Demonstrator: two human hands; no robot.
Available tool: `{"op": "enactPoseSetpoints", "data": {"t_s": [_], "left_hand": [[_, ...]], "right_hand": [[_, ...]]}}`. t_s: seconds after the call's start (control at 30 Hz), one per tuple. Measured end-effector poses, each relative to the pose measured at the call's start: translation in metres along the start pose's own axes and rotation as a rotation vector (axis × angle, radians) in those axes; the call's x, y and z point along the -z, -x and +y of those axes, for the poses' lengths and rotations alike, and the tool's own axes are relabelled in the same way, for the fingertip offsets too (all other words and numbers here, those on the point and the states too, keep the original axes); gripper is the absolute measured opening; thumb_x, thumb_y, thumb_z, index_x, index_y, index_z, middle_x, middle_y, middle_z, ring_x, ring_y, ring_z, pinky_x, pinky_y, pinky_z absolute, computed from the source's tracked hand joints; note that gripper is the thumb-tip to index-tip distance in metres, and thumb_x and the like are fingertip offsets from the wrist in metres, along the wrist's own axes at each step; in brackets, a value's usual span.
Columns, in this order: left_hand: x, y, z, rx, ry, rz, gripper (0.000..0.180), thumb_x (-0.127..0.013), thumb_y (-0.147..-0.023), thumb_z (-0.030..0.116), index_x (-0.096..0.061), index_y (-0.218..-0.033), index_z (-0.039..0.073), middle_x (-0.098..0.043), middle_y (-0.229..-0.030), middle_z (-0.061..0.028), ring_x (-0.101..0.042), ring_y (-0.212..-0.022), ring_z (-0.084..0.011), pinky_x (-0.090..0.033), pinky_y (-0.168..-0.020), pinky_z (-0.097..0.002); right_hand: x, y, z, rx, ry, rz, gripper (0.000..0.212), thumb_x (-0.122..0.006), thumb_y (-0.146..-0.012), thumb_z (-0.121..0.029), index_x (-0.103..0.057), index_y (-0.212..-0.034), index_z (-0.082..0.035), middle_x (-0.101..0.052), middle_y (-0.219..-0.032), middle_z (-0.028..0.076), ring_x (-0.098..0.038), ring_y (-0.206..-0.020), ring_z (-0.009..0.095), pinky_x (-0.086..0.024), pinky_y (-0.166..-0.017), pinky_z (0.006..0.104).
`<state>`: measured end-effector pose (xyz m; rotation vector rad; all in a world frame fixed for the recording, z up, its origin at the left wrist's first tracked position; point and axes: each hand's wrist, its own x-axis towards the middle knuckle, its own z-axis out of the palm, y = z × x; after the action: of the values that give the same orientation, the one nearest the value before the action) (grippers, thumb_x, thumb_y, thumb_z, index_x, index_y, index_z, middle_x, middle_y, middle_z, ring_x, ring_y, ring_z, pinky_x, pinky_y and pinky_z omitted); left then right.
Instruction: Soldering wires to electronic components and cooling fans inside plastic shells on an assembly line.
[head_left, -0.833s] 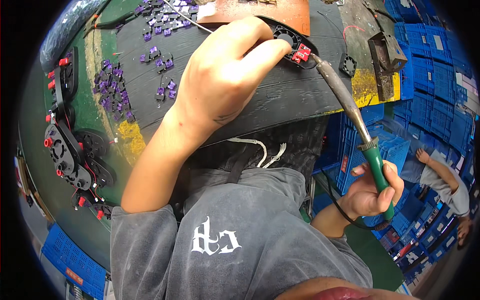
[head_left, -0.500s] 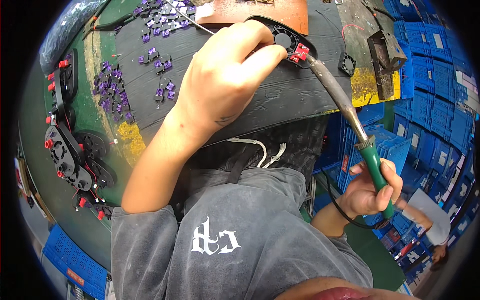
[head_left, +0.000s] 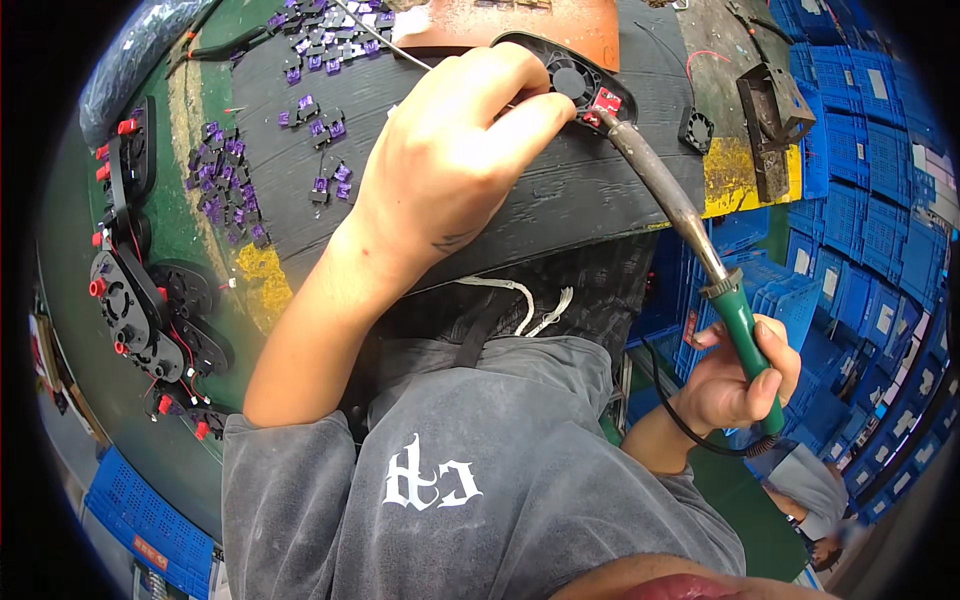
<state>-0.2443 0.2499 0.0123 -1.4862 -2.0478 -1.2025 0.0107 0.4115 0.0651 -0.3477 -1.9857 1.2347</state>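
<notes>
My right hand (head_left: 740, 385) grips the green handle of a soldering iron (head_left: 738, 318). The iron's metal shaft slants up to the left, and its tip meets a small red part (head_left: 606, 101) in a black oval housing (head_left: 626, 92). A small black fan (head_left: 570, 80) sits in that housing beside the red part. Above the near end of the housing is my left hand (head_left: 450, 150), thumb and forefinger closed together at the red part. From the left hand a thin grey rod (head_left: 380, 40) sticks out up to the left; its kind and working end are hidden by the fingers.
Purple-and-black small parts (head_left: 225, 175) lie in groups on the dark board (head_left: 400, 275). A brown curved plate (head_left: 460, 25), a loose fan (head_left: 695, 129) and a metal bracket (head_left: 765, 125) surround the work. Assembled black housings (head_left: 125, 310) lie left. Blue crates (head_left: 850, 140) and a person (head_left: 805, 490) are at right.
The soldering iron and my right hand have shifted slightly left, and the tip sits further onto the red part. My left hand barely moves. The person at right has moved lower in view.
</notes>
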Motion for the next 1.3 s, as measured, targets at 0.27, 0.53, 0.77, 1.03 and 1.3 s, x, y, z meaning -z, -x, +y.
{"op": "enactPoseSetpoints", "data": {"t_s": [0.27, 0.53, 0.77, 1.03, 1.3], "left_hand": [[-0.006, 0.003, -0.004, -0.043, -0.024, 0.031, 0.015, -0.067, -0.073, 0.006, -0.067, -0.088, 0.004, -0.059, -0.084, -0.0048, -0.062, -0.076, -0.0219, -0.052, -0.067, -0.0317], [0.000, 0.001, -0.001, -0.003, -0.022, -0.008, 0.020, -0.073, -0.073, -0.006, -0.070, -0.092, 0.001, -0.061, -0.087, -0.0092, -0.064, -0.076, -0.0230, -0.053, -0.066, -0.0320], [-0.001, 0.001, 0.000, 0.019, -0.006, -0.015, 0.021, -0.073, -0.073, -0.006, -0.070, -0.092, 0.001, -0.061, -0.087, -0.0096, -0.064, -0.076, -0.0238, -0.053, -0.067, -0.0325], [-0.005, 0.004, -0.004, -0.024, -0.031, 0.026, 0.015, -0.067, -0.074, 0.006, -0.067, -0.089, 0.004, -0.060, -0.085, -0.0053, -0.063, -0.077, -0.0223, -0.052, -0.067, -0.0322], [-0.007, 0.003, -0.004, -0.026, -0.044, 0.030, 0.016, -0.066, -0.074, 0.005, -0.067, -0.090, 0.004, -0.060, -0.085, -0.0053, -0.063, -0.076, -0.0223, -0.052, -0.067, -0.0324]], "right_hand": [[0.002, 0.002, 0.000, 0.001, -0.011, 0.019, 0.043, -0.045, -0.098, -0.036, -0.060, -0.107, 0.003, -0.061, -0.085, 0.024, -0.060, -0.058, 0.026, -0.051, -0.046, 0.0314], [0.003, 0.002, 0.000, 0.007, -0.024, 0.052, 0.044, -0.044, -0.098, -0.036, -0.060, -0.107, 0.003, -0.061, -0.085, 0.025, -0.060, -0.059, 0.026, -0.052, -0.046, 0.0312], [-0.003, -0.001, 0.002, 0.011, -0.028, 0.015, 0.043, -0.045, -0.098, -0.036, -0.060, -0.108, 0.003, -0.061, -0.084, 0.025, -0.060, -0.059, 0.026, -0.052, -0.047, 0.0314], [-0.002, -0.001, 0.002, 0.016, -0.027, 0.012, 0.043, -0.045, -0.098, -0.035, -0.060, -0.108, 0.004, -0.061, -0.083, 0.025, -0.060, -0.057, 0.026, -0.050, -0.047, 0.0310], [-0.004, -0.003, 0.001, 0.009, -0.021, 0.036, 0.043, -0.046, -0.097, -0.036, -0.060, -0.106, 0.004, -0.061, -0.083, 0.024, -0.060, -0.056, 0.025, -0.051, -0.047, 0.0309]]}}
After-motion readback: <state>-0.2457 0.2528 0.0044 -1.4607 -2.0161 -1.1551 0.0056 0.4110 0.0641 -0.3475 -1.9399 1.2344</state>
